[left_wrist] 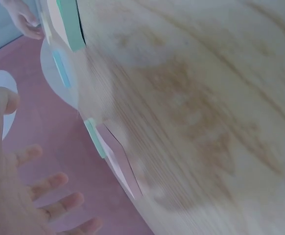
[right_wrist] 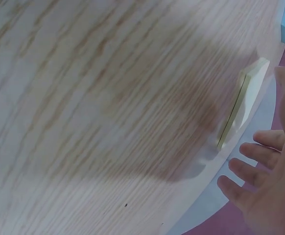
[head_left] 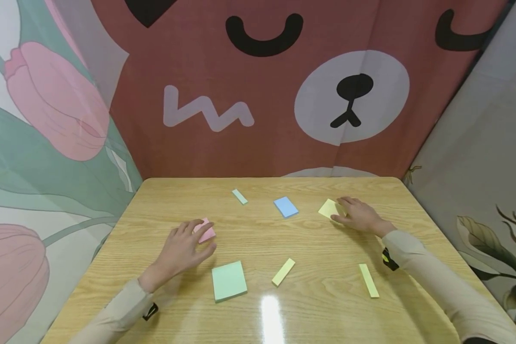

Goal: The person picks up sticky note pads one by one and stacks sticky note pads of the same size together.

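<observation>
On the left, my left hand (head_left: 178, 251) hovers over a small pink sticky-note pad (head_left: 207, 235), its fingers spread and partly covering it. The left wrist view shows a gap between those fingers and the pink pad (left_wrist: 119, 159). My right hand (head_left: 361, 217) is held above the right edge of a pale yellow square sticky-note pad (head_left: 328, 209). In the right wrist view its loosely bent fingers stay apart from the yellow pad (right_wrist: 244, 105). Neither hand holds anything. Nearest the left thumb lies a larger mint-green sticky-note pad (head_left: 229, 282).
A blue pad (head_left: 286, 207) and a narrow pale green strip pad (head_left: 240, 197) lie toward the back of the wooden table (head_left: 318, 306). Two narrow yellow strip pads, one central (head_left: 283, 272) and one at right (head_left: 369, 281), lie nearer the front. Printed cloths surround the table.
</observation>
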A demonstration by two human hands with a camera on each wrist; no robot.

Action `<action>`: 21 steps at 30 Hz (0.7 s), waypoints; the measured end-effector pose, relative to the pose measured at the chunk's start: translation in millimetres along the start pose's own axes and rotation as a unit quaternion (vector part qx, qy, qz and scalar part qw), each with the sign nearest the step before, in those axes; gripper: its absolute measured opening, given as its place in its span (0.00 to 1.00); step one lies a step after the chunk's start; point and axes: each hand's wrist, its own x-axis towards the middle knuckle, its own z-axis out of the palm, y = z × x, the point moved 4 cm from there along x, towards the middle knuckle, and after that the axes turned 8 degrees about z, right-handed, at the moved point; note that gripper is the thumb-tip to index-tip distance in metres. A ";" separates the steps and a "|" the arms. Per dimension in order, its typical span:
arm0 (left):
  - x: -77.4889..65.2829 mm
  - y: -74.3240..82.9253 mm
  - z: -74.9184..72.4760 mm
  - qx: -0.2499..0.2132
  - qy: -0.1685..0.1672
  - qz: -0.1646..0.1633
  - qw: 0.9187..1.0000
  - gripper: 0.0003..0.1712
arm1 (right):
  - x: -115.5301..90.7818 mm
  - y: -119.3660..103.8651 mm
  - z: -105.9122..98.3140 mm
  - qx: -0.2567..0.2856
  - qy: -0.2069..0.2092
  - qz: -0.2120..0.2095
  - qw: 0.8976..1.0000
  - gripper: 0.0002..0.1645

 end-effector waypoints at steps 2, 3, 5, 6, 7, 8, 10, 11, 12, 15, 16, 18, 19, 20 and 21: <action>-0.2 1.5 -0.4 -0.003 -0.002 0.001 1.000 0.34 | 1.0 -0.3 1.4 0.002 0.001 -0.002 1.000 0.47; -0.3 2.1 -0.5 -0.001 -0.003 0.002 1.000 0.33 | 1.5 -0.4 2.5 0.001 0.001 -0.002 1.000 0.47; -0.7 2.9 -0.7 0.000 -0.004 0.001 1.000 0.33 | 2.3 -0.4 4.2 0.003 0.001 -0.003 1.000 0.46; -0.8 3.3 -0.7 0.002 -0.004 0.001 1.000 0.33 | 2.5 -0.5 4.9 0.004 0.000 -0.004 1.000 0.46; -1.0 3.8 -0.8 0.002 -0.003 0.000 1.000 0.33 | 2.8 -0.4 5.9 0.004 0.000 -0.003 1.000 0.46; -1.1 4.4 -0.9 0.002 -0.003 -0.001 1.000 0.33 | 2.9 -0.5 6.6 0.005 -0.002 -0.003 1.000 0.46; -1.2 6.3 -1.6 0.001 -0.003 -0.001 1.000 0.32 | 2.8 -0.9 7.3 0.009 -0.003 -0.004 1.000 0.46; -1.3 7.7 -1.8 0.001 -0.004 0.001 1.000 0.32 | 2.8 -1.2 7.5 0.011 -0.004 -0.003 1.000 0.46; -1.3 9.2 -2.1 0.002 -0.004 0.004 1.000 0.32 | 2.8 -1.4 7.8 0.010 -0.005 -0.004 1.000 0.47; -2.0 13.9 -2.6 0.004 -0.009 0.008 1.000 0.32 | 2.3 -2.5 8.0 0.014 -0.009 -0.001 1.000 0.48; -2.5 15.3 -2.5 0.004 -0.012 0.008 1.000 0.33 | 2.2 -3.0 8.2 0.015 -0.011 0.000 1.000 0.48; -3.4 17.6 -2.1 0.006 -0.020 0.008 1.000 0.34 | 1.9 -4.0 8.7 0.014 -0.014 -0.001 1.000 0.48; -3.8 18.7 -1.9 0.006 -0.024 0.008 1.000 0.34 | 1.8 -4.9 8.8 0.014 -0.015 -0.002 1.000 0.48; -4.0 19.8 -1.7 0.007 -0.027 0.009 1.000 0.34 | 1.8 -5.5 8.9 0.014 -0.015 -0.004 1.000 0.47; -4.2 20.9 -1.4 0.006 -0.030 0.010 0.999 0.34 | 1.8 -6.1 8.9 0.014 -0.015 -0.006 1.000 0.47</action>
